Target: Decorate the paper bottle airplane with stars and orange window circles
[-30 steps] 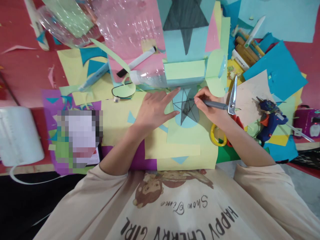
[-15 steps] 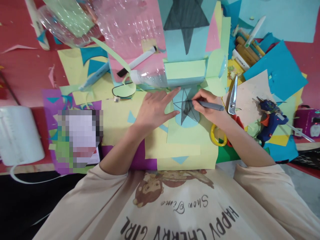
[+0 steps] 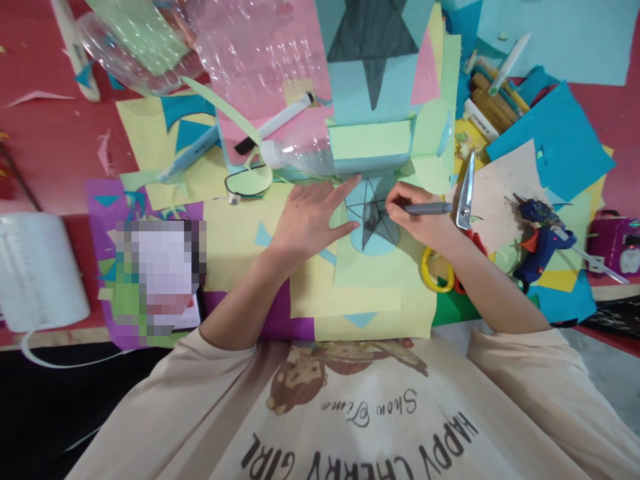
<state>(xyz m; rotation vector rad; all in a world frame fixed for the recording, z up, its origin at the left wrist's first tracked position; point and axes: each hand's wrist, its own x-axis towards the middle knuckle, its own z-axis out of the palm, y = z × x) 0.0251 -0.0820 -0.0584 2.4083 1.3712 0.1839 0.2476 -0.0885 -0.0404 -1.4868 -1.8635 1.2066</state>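
Note:
A rounded piece of light blue paper (image 3: 375, 248) bears a star outline, partly filled in with dark grey. My right hand (image 3: 416, 212) is closed around a grey marker (image 3: 429, 209), its tip hidden by the fingers over the star's right side. Fingers spread, my left hand (image 3: 313, 217) lies flat, with its fingertips at the blue piece's left edge. Just beyond the hands lie a clear plastic bottle (image 3: 303, 152) and a pale green strip of paper (image 3: 371, 139). A larger blue sheet (image 3: 345, 90) with a dark star is farther off.
Right of my right hand are scissors (image 3: 466, 197) with an open blade, yellow scissor handles (image 3: 437, 272) and a blue glue gun (image 3: 537, 257). Markers (image 3: 275, 123) and paper scraps lie beyond my left hand. A white cylinder (image 3: 43, 270) stands far left.
My right hand and the marker have shifted very slightly to the right over the star. My left hand stays in place.

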